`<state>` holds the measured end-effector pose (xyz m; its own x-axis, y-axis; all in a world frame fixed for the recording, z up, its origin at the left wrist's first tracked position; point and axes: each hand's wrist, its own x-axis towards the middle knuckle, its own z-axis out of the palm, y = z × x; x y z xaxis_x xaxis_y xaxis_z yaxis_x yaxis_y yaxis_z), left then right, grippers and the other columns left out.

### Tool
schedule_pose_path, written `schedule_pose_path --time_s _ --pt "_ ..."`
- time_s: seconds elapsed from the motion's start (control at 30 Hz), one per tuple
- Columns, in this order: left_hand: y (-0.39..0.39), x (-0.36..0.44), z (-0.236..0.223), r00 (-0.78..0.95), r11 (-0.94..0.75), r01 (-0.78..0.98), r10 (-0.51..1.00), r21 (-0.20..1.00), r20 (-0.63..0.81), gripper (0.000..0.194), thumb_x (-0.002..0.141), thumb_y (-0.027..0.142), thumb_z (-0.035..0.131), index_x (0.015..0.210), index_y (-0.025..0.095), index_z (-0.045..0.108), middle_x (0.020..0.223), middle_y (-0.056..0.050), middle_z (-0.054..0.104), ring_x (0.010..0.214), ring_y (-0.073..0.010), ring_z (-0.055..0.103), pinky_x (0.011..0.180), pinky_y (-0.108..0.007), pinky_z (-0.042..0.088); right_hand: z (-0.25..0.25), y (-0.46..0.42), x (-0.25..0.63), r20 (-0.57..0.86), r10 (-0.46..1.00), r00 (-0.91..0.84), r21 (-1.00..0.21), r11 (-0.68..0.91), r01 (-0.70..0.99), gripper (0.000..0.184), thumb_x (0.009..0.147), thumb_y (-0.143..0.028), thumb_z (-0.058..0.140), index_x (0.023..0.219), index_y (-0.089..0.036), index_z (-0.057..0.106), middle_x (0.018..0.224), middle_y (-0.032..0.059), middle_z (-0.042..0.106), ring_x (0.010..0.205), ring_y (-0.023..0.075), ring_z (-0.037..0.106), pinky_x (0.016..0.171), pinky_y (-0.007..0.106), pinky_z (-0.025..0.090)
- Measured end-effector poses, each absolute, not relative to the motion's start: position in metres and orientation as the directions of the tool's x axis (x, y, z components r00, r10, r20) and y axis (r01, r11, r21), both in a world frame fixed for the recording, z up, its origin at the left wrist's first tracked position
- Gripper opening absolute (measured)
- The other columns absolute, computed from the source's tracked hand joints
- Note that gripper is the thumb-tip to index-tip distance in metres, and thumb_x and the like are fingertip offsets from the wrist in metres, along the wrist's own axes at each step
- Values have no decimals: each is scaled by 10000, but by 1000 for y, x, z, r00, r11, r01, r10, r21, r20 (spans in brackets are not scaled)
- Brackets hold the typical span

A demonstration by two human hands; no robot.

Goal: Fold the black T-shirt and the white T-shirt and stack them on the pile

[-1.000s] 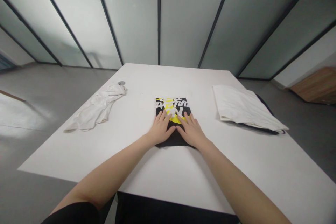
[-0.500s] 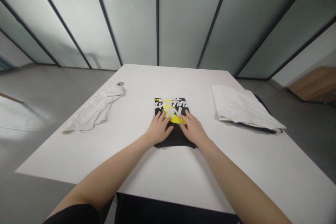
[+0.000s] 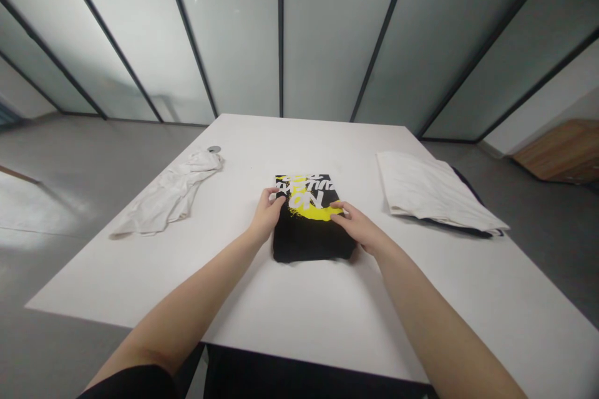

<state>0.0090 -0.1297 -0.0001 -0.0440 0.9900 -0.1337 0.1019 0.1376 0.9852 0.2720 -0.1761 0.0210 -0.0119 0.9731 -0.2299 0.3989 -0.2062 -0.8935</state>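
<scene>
left hand point(image 3: 266, 215), right hand point(image 3: 356, 226) partly cover folded black shirt point(image 3: 311, 243)

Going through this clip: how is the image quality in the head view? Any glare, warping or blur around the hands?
Head view: wide-angle warping fans out the frames of the frosted glass wall; bright glare lies on the grey floor at left; the left hand, right hand and folded black printed garment look fairly sharp, with no strong motion blur.
</scene>
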Motion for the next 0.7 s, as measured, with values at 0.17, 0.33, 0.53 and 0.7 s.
schedule_pose_path --time_s 0.17,0.33,0.53,0.7 --pt "-129 4 9 -35 192 151 981 970 -188 423 948 389 627 1318 258 468 1235 -83 676 855 -142 661 753 -254 523 23 -178 279 -406 903 -141 -888 -352 296 436 855 -302 728 1283 -233 672 939 22 728 651 138 610 514 213 434" --pt "-135 -3 13 81 147 358 979 922 -188 725 921 364 668 1519 254 273 886 10 665 724 -175 634 737 -298 516 33 -183 287 -502 808 -308 -841 -373 392 483 849 -321 775 1315 -240 676 664 -66 583 403 67 419 365 183 247" --pt "-136 -19 25 432 -162 524 897 836 -97 563 816 316 703 1362 231 591 1056 -43 708 970 -241 666 917 -349 533 39 -185 309 -630 409 -660 -773 -414 481 656 802 -494 860 1360 -196 687 668 -32 658 469 107 611 372 151 302" --pt "-136 -45 47 816 -147 487 429 861 -388 513 828 441 790 1282 220 700 758 8 657 595 -160 563 544 -264 446 29 -180 330 -465 344 -816 -869 -352 347 661 967 -605 681 1404 -108 691 497 -61 593 309 50 303 327 177 175"
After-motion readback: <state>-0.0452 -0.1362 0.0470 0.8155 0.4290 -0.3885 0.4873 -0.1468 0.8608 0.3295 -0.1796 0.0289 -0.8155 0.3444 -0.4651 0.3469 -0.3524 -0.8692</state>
